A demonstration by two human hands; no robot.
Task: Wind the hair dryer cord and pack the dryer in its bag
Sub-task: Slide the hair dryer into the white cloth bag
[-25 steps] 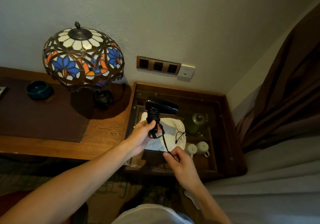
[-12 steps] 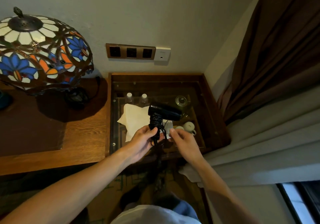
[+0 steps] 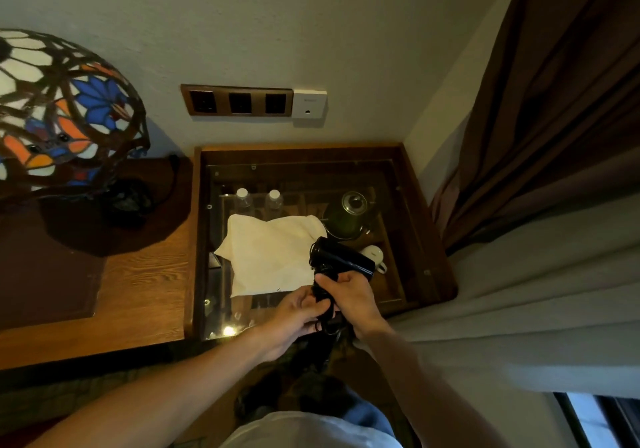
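A black hair dryer (image 3: 341,259) is held above the front of a glass-topped wooden side table (image 3: 429,222), barrel pointing right. Its black cord (image 3: 325,321) is wrapped around the handle, and a loop hangs below. My left hand (image 3: 294,316) grips the lower handle and cord from the left. My right hand (image 3: 353,297) closes over the wrapped handle from the right. The white cloth bag (image 3: 270,252) lies flat on the glass, just left of the dryer.
Under the glass sit two water bottles (image 3: 258,200), a green kettle (image 3: 346,217) and a white cup (image 3: 374,255). A stained-glass lamp (image 3: 62,115) stands on the wooden desk (image 3: 138,281) at left. Wall sockets (image 3: 239,103) are behind; curtains (image 3: 554,136) hang right.
My right hand has moved from the loose cord end up onto the wrapped handle. The dryer has shifted right of the bag, and the view has swung rightward.
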